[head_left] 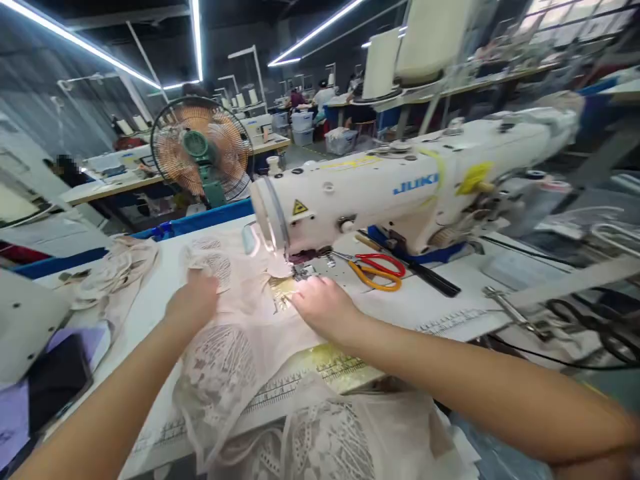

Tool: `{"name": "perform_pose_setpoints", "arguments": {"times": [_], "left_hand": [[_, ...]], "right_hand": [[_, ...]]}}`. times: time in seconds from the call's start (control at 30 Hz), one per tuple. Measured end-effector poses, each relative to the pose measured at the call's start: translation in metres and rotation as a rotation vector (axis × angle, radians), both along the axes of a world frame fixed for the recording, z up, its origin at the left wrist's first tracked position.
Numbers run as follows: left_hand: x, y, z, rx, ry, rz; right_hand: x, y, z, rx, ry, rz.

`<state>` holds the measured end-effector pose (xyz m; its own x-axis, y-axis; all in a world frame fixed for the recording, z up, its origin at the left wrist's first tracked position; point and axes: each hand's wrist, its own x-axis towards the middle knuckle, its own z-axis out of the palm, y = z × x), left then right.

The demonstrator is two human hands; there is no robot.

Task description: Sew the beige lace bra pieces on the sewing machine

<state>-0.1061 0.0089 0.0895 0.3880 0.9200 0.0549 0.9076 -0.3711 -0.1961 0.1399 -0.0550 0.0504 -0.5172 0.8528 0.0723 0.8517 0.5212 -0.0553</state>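
Beneath the sewing machine (350, 193) stretches a white table (400, 307). Pale lace cloth (255, 333) spreads from under the machine's left end toward the viewer. Left of the machine, the left hand (195, 300) curls on the cloth; just before its left end, the right hand (325, 307) presses the cloth, fingers together. I cannot tell whether either pinches it. Just in front of the machine's middle lie red-and-orange-handled scissors (361, 272).

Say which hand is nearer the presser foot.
The right hand, close beside the presser foot; the left hand is on the pale lace fabric, farther off.
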Motion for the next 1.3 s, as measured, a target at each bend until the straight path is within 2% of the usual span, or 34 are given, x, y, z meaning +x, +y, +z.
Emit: {"name": "perform_pose_setpoints", "arguments": {"times": [0.1,0.23,0.37,0.43,0.5,0.6,0.67,0.73,0.8,0.83,0.9,1.03,1.13,1.3], "left_hand": [[0.045,-0.002,-0.007,-0.075,-0.092,-0.125],[0.099,0.009,-0.033,-0.134,-0.143,-0.146],[0.120,0.042,-0.064,-0.125,-0.199,-0.078],[0.120,0.059,-0.073,-0.124,-0.224,-0.028],[0.115,0.068,-0.074,-0.128,-0.244,-0.006],[0.103,0.058,-0.065,-0.133,-0.252,-0.032],[0.092,0.038,-0.059,-0.169,-0.272,-0.190],[0.082,0.015,-0.058,-0.220,-0.305,-0.461],[0.074,-0.004,-0.064,-0.222,-0.319,-0.667],[0.071,-0.010,-0.069,-0.204,-0.315,-0.702],[0.069,-0.016,-0.079,-0.151,-0.302,-0.702],[0.071,-0.012,-0.092,-0.053,-0.321,-0.734],[0.073,-0.008,-0.093,-0.022,-0.342,-0.750],[0.075,-0.003,-0.090,-0.040,-0.338,-0.741]], "right_hand": [[0.001,-0.007,-0.018,0.065,-0.011,-0.079],[-0.003,-0.025,-0.047,0.100,-0.038,-0.112],[-0.009,-0.034,-0.065,0.085,-0.009,-0.006],[-0.006,-0.029,-0.065,0.035,0.043,0.110],[0.000,-0.018,-0.059,-0.022,0.107,0.231],[0.011,0.001,-0.050,-0.078,0.194,0.354],[0.016,0.009,-0.049,-0.080,0.235,0.398],[0.018,0.011,-0.050,-0.062,0.265,0.414],[0.019,0.006,-0.052,-0.035,0.272,0.396],[0.019,0.002,-0.052,-0.026,0.267,0.379],[0.022,-0.006,-0.052,-0.024,0.250,0.363],[0.033,-0.020,-0.050,-0.054,0.234,0.396],[0.041,-0.024,-0.054,-0.019,0.237,0.402],[0.047,-0.024,-0.068,0.154,0.280,0.325]]}}
